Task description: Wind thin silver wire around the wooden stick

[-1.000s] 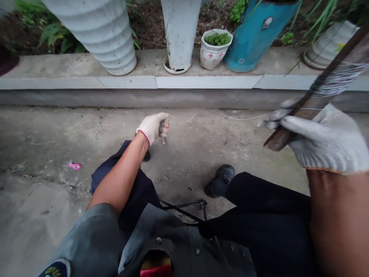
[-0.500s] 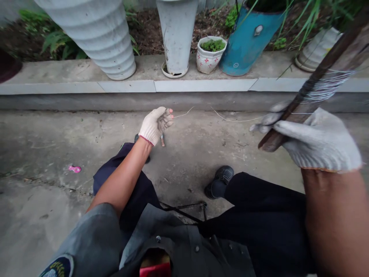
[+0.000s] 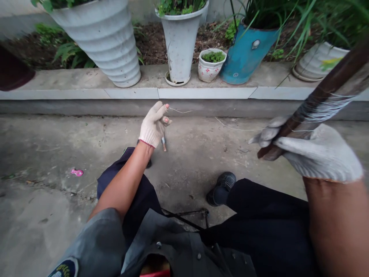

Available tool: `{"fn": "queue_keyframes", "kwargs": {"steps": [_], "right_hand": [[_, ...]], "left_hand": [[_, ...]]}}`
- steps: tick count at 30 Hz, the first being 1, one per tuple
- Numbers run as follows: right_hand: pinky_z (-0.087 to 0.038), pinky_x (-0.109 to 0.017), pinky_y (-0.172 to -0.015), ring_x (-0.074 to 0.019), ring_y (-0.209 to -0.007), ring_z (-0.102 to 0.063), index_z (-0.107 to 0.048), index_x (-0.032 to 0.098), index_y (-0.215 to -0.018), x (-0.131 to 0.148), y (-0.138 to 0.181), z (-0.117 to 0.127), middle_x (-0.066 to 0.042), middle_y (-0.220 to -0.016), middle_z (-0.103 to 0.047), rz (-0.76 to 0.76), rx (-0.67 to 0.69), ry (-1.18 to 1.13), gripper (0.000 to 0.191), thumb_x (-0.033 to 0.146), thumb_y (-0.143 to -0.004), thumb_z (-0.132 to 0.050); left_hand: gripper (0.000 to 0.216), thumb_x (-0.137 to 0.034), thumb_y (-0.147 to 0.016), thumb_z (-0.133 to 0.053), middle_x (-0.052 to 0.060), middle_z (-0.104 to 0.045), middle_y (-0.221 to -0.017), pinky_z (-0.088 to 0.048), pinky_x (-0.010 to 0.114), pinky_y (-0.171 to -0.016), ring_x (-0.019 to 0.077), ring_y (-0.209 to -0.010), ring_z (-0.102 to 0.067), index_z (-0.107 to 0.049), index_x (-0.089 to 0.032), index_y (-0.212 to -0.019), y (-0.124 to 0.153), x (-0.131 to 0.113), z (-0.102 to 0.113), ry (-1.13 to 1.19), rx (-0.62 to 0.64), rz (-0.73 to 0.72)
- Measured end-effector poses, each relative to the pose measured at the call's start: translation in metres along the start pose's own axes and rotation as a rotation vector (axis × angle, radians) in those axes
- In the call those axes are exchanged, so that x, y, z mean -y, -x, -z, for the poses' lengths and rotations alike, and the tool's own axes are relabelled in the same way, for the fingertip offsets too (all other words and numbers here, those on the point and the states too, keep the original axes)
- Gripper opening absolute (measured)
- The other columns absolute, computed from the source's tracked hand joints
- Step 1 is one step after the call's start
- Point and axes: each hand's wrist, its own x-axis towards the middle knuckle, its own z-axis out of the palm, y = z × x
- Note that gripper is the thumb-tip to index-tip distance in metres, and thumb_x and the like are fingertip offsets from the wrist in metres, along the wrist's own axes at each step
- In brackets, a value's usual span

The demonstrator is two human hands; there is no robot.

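Observation:
My left hand (image 3: 154,125), in a cream knitted glove with bare fingertips, is curled closed on a thin pale wire (image 3: 181,111) whose short end sticks out to the right. On the right, my right hand (image 3: 319,150), in a similar greyish glove, is wrapped round the lower end of a dark wooden stick (image 3: 300,107), which tilts up to the right. Several turns of silvery wire (image 3: 328,109) are wound round the stick. From it a loose strand (image 3: 236,128) runs left and ends in the air, apart from the wire end at my left hand.
Along a low tiled ledge (image 3: 201,93) stand a ribbed white pot (image 3: 115,46), a tall white pot (image 3: 181,46), a small flowered pot (image 3: 209,71) and a blue container (image 3: 242,54). On the concrete lie a pink object (image 3: 77,172) and a small brown-and-silver object (image 3: 164,145).
My left hand has turned slightly, its index finger now raised with the wire end beside it. My right hand keeps its hold on the stick. The camera view has tilted up a little.

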Motion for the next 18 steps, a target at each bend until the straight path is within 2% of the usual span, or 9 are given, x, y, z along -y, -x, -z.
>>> {"fn": "queue_keyframes", "kwargs": {"steps": [3,5,8,11,15,18], "right_hand": [[-0.066,-0.05,-0.061,-0.0329,-0.082,-0.078,-0.09,0.026,-0.105,0.002,0.003,-0.002,-0.013,-0.09,-0.077,0.062,0.006,-0.076,0.037,0.036,-0.073,-0.105],[-0.068,-0.052,-0.068,-0.0313,-0.082,-0.078,-0.09,0.026,-0.105,0.004,0.003,-0.003,-0.011,-0.089,-0.077,0.127,-0.006,-0.128,0.037,0.034,-0.072,-0.106],[-0.07,-0.053,-0.08,-0.0266,-0.08,-0.076,-0.09,0.028,-0.105,0.007,0.002,-0.004,-0.007,-0.089,-0.077,0.207,-0.046,-0.183,0.037,0.031,-0.072,-0.106],[-0.07,-0.053,-0.086,-0.0243,-0.08,-0.074,-0.09,0.027,-0.105,0.01,0.0,-0.004,-0.006,-0.091,-0.076,0.246,-0.079,-0.203,0.036,0.031,-0.074,-0.106],[-0.069,-0.05,-0.084,-0.0236,-0.08,-0.074,-0.087,0.026,-0.105,0.012,-0.005,-0.002,-0.005,-0.091,-0.076,0.188,-0.109,-0.177,0.041,0.032,-0.07,-0.107],[-0.068,-0.043,-0.078,-0.0224,-0.079,-0.074,-0.083,0.024,-0.108,0.01,-0.008,0.002,-0.005,-0.093,-0.077,0.076,-0.136,-0.11,0.047,0.031,-0.068,-0.106]], "left_hand": [[0.059,-0.019,-0.084,-0.082,0.009,-0.07,-0.153,-0.061,0.027,-0.083,0.0122,-0.088,-0.073,-0.064,-0.023,-0.14,-0.004,0.01,0.005,-0.095,0.072,-0.027],[0.065,-0.021,-0.082,-0.086,0.011,-0.074,-0.143,-0.059,0.027,-0.087,0.0165,-0.103,-0.075,-0.063,-0.022,-0.143,-0.007,0.018,0.007,-0.167,0.109,-0.044],[0.069,-0.022,-0.081,-0.09,0.009,-0.079,-0.121,-0.058,0.027,-0.088,0.0173,-0.101,-0.075,-0.064,-0.018,-0.145,-0.01,0.027,0.01,-0.218,0.12,-0.07],[0.061,-0.024,-0.084,-0.089,0.009,-0.079,-0.114,-0.059,0.028,-0.087,0.0166,-0.093,-0.074,-0.067,-0.016,-0.141,-0.011,0.031,0.014,-0.288,0.024,-0.031],[0.046,-0.027,-0.09,-0.08,0.012,-0.081,-0.113,-0.063,0.034,-0.086,0.0215,-0.092,-0.077,-0.071,-0.017,-0.135,-0.011,0.031,0.02,-0.592,-0.121,0.103],[0.033,-0.019,-0.083,-0.082,0.015,-0.081,-0.108,-0.064,0.043,-0.099,0.0323,-0.11,-0.078,-0.077,-0.017,-0.115,-0.012,0.029,0.019,-0.78,-0.132,0.132]]}}
